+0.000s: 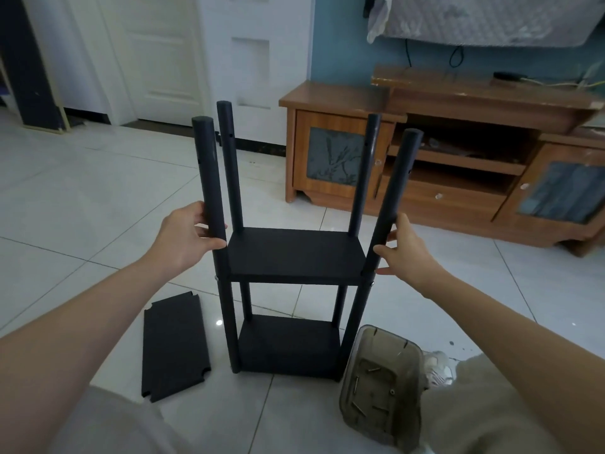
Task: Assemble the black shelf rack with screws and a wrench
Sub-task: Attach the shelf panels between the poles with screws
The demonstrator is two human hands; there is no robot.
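Left hand [183,237] grips one of four posts [209,178], right hand [406,253] touches another flat-fingered; two shelves [296,253] mounted, one board [175,345] loose.

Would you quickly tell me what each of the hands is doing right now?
The left hand grips the front-left post.
The right hand is open, straight fingers touching the front-right post.

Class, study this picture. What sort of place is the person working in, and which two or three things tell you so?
Most likely a living room in a home. A wooden TV cabinet stands against a blue wall, a white panelled door is behind, and the floor is glossy tile.
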